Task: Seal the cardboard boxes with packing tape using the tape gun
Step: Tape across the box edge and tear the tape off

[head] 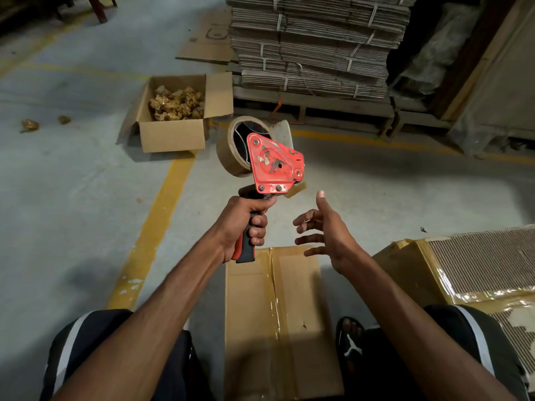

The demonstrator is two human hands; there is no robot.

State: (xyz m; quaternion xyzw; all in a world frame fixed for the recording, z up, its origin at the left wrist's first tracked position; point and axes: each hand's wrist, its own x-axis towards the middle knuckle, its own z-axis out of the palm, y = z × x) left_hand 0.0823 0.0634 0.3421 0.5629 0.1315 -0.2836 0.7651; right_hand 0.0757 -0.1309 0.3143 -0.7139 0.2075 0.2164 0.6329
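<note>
Two hands are up over the taped cardboard box (278, 314) near the person's knees: the left hand (246, 227) grips the red tape gun (273, 163) by its handle, the right hand (324, 230) beside it spread, holding nothing. No readable writing; a sandal (350, 342) shows a leaping-figure logo.

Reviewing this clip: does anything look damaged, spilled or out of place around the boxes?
Yes. Two crumpled brown wads lie loose on the floor left of the open box holding similar scraps. At right, a taped package has its outer layer torn, exposing corrugation. The tape gun has chipped paint.
</note>
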